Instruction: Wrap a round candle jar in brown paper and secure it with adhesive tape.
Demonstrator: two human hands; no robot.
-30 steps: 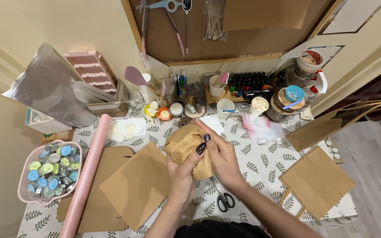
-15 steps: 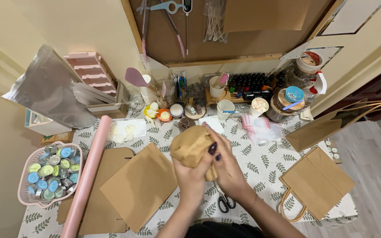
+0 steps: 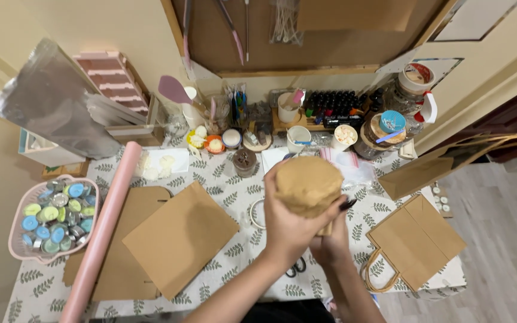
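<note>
Both hands hold a brown paper-wrapped bundle [image 3: 308, 184] above the leaf-print tablecloth [image 3: 210, 272]. The left hand [image 3: 287, 224] wraps closed around its side; the right hand [image 3: 331, 242] grips underneath, beside flat brown bags [image 3: 178, 238].

Right hand [image 3: 332, 244] mostly hidden behind left hand [image 3: 291, 224]; scissors [image 3: 297, 267] half covered; parcel [image 3: 308, 184] contents unseen.

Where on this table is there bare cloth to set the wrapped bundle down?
Bare cloth lies between the flat brown bag and the white ring, and along the front edge by the scissors. The back row of jars and cups is crowded; the handled bag fills the right side.
</note>
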